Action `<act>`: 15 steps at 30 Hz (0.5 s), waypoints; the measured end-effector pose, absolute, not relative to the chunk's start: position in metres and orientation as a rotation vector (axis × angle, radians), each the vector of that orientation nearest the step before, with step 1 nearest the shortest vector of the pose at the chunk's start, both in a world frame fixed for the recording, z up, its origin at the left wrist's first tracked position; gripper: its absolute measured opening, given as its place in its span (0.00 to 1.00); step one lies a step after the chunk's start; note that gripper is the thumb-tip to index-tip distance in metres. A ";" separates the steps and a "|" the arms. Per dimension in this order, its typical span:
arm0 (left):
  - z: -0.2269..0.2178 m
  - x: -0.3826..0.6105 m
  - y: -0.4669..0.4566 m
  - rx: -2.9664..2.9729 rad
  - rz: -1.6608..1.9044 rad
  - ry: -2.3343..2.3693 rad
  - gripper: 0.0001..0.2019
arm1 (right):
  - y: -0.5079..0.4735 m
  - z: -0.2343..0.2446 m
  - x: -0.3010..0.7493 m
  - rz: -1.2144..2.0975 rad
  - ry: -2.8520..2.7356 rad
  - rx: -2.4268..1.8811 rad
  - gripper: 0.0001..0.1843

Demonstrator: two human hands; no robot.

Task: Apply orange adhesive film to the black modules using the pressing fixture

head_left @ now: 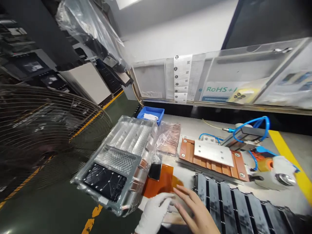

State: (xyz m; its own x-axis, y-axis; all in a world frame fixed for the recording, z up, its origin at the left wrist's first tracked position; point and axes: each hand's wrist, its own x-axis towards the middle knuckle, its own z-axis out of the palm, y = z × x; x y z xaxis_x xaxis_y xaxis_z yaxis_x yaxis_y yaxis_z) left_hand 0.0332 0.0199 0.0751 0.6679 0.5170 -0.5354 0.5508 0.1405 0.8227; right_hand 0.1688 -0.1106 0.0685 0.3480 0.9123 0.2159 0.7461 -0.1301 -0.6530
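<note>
Two hands meet at the lower edge of the view, over the near end of an orange translucent sheet that lies flat on the grey workbench. The left hand, in a white glove, rests its curled fingers on the sheet's near edge; whether it pinches the sheet or only presses on it cannot be told. The right hand, bare, lies just beside it with fingers stretched flat and pointing left, fingertips touching the gloved fingers at the sheet's edge, grasping nothing that shows. A small black part sits on the far end of the sheet, well clear of both hands. To the left, a clear plastic tray stack overhangs the bench edge. To the right of the hands lies a black slotted tray, and beyond it a copper-coloured fixture with a metal plate and blue hoses. A blue bin stands at the back. On the rear panel a sign reads "RoHS+".
</note>
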 end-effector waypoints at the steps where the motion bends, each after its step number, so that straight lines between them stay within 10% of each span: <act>1: 0.082 0.040 0.018 1.624 -0.042 0.847 0.20 | -0.106 0.078 0.172 0.315 -1.380 -1.912 0.18; 15: 0.091 0.070 -0.005 1.958 -0.193 0.716 0.17 | -0.114 0.092 0.167 0.821 -0.193 -1.427 0.20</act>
